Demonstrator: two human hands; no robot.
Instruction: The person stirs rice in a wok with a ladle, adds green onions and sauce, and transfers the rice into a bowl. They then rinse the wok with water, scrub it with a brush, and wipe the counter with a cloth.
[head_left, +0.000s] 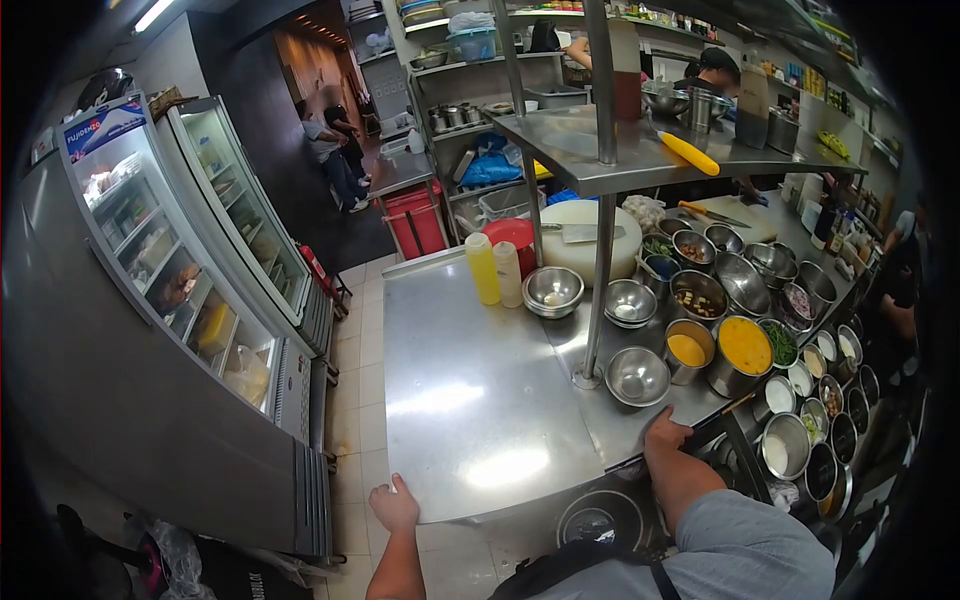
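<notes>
A stainless steel table (470, 345) stretches out in front of me. At its near left corner is my left hand (395, 505), its thumb up along the edge and its fingers curled at the side. My right hand (666, 434) rests against the near edge farther right, thumb and forefinger apart, holding nothing. Just beyond it sits an empty steel bowl (638, 377). To its right are a pot of orange-yellow sauce (687, 350) and a larger pot of yellow liquid (745, 346). Smaller steel bowls (553, 291) stand farther back.
Squeeze bottles (482, 269) and a round white board with a cleaver (593, 234) stand at the back. A post (600, 280) carries a shelf with a yellow-handled tool (690, 153). Ingredient containers (786, 444) fill the right; glass-door fridges (180, 260) line the left. People stand farther off.
</notes>
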